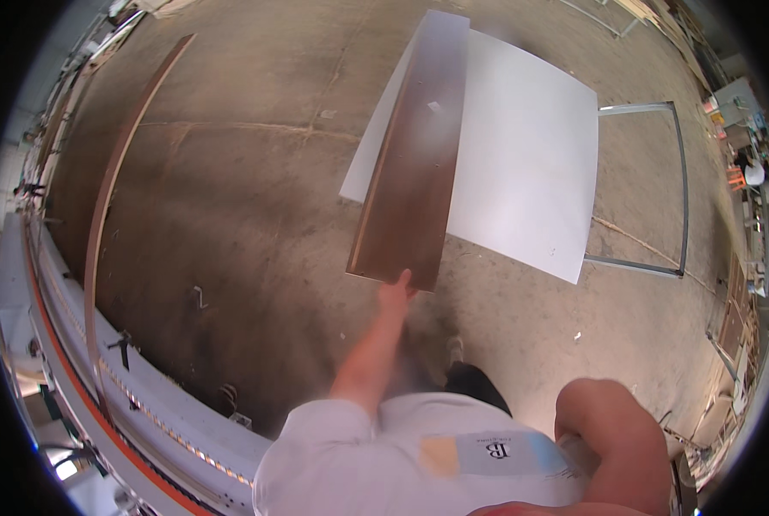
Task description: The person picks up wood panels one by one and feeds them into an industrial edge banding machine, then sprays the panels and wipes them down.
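My left hand (396, 294) is closed on the near end of a long dark brown board (415, 163), with the thumb on its top face and the other fingers out of sight underneath. The board stretches away from me over a large white panel (526, 155) and covers part of it. Whether the board rests on the panel or is held above it, I cannot tell. My right arm (634, 430) is bent close to my body at the lower right; its hand is hidden.
A grey metal frame (682, 189) extends from beneath the panel's right side. To the left, a long narrow brown strip (122, 163) slopes down to a long machine (101, 365) with an orange-red edge. Timber pieces (737, 318) lie along the right wall. Small scraps dot the concrete floor.
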### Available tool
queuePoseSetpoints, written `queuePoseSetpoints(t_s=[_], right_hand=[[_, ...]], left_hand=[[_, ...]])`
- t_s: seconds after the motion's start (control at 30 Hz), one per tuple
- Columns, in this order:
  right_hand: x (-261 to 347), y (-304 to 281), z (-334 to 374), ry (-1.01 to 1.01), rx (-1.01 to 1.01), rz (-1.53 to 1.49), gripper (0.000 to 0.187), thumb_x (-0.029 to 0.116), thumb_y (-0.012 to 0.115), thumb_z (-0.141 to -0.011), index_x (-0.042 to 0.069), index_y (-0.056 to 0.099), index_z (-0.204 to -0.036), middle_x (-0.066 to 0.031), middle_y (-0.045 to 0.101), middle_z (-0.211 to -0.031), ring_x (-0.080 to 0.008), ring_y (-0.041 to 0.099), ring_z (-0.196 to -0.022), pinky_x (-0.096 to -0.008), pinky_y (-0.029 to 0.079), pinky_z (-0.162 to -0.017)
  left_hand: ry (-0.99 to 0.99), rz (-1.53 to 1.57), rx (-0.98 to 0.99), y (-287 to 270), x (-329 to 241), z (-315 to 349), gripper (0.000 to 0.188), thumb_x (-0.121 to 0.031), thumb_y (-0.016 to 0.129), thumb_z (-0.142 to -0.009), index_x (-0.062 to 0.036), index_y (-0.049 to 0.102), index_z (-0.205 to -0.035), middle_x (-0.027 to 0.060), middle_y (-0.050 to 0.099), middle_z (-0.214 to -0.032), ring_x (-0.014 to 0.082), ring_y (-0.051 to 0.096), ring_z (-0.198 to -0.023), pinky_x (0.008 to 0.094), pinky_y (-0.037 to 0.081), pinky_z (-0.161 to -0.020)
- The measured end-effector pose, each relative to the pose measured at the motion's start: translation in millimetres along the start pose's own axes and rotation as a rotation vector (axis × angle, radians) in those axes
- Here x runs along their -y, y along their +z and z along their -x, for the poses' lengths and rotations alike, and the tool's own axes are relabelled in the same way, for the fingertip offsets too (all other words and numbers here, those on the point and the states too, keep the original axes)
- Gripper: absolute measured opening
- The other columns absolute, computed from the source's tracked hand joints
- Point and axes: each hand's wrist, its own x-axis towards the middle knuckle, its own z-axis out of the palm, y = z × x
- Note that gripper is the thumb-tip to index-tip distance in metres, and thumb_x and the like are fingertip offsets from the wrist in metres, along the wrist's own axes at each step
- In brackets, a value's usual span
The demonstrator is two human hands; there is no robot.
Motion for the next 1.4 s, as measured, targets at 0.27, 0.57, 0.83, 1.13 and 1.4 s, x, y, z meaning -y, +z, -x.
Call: queuePoseSetpoints(t_s=[0.27,0.57,0.83,1.13,1.4], right_hand=[[78,71,-29,-0.335,0.292,-0.017,0.025,0.032,0.063,-0.096,0.011,0.070,-0.087,-0.0087,0.070,-0.103,-0.0221,0.061,-0.084,-0.0398,0.047,-0.076],[114,135,-46,-0.553,0.335,-0.272,0.026,0.032,0.064,-0.097,0.010,0.069,-0.084,-0.0080,0.070,-0.101,-0.0227,0.061,-0.081,-0.0402,0.047,-0.073],[-133,203,56,0.958,-0.991,-0.136,0.025,0.031,0.061,-0.098,0.008,0.066,-0.108,-0.0030,0.067,-0.103,-0.0113,0.060,-0.096,-0.0237,0.044,-0.077],[-247,410,99,1.585,-1.003,-0.874,0.064,0.060,0.067,-0.087,0.010,0.056,-0.125,-0.0090,0.065,-0.106,-0.0218,0.065,-0.088,-0.0355,0.052,-0.075],[-251,517,22,1.681,-0.782,-0.755,0.045,0.055,0.068,-0.091,0.013,0.062,-0.108,-0.0023,0.067,-0.098,-0.0158,0.065,-0.088,-0.0347,0.053,-0.073]], left_hand=[[0.121,0.124,-0.012,-70,70,192,0.036,-0.014,0.077,-0.087,-0.0095,0.059,-0.118,0.0074,0.067,-0.100,0.0198,0.065,-0.072,0.0352,0.058,-0.058],[0.132,0.264,-0.273,-150,151,421,0.027,-0.014,0.072,-0.091,-0.0085,0.062,-0.115,0.0028,0.069,-0.095,0.0133,0.067,-0.071,0.0257,0.053,-0.050],[0.528,0.429,-0.626,-257,246,528,0.012,-0.014,0.072,-0.090,-0.0064,0.063,-0.092,-0.0015,0.061,-0.080,0.0075,0.053,-0.066,0.0240,0.041,-0.056],[0.533,0.433,-0.828,-406,374,645,0.019,-0.017,0.070,-0.093,-0.0009,0.069,-0.102,0.0037,0.070,-0.092,0.0127,0.064,-0.085,0.0294,0.051,-0.076],[0.528,0.265,-0.995,-490,454,709,0.029,-0.023,0.071,-0.094,-0.0067,0.056,-0.076,-0.0061,0.053,-0.074,0.0042,0.046,-0.069,0.0236,0.038,-0.060]])
